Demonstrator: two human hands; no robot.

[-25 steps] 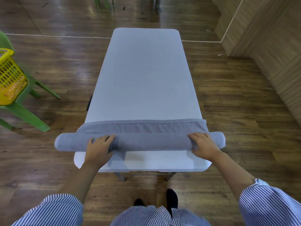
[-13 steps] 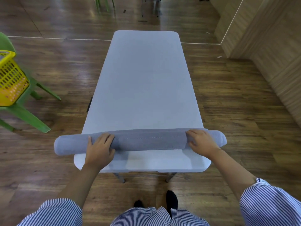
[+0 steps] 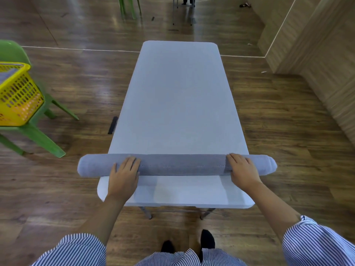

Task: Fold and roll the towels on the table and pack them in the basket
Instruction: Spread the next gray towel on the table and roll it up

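both hands, left hand [image 3: 123,175] and right hand [image 3: 243,170], press the rolled towel [image 3: 180,165].

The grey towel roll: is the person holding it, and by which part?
Both hands rest on top of the rolled grey towel: the left hand left of its middle, the right hand near its right end. The fingers lie fairly flat, pressing rather than gripping.

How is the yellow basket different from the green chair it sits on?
The yellow basket is bright yellow with walls full of little holes; the green chair is solid green plastic. The basket is a box shape that can hold things, with something grey showing inside; the chair stands on slanted legs. The basket rests on top, the chair stands on the floor. Both are at the left, away from the table.
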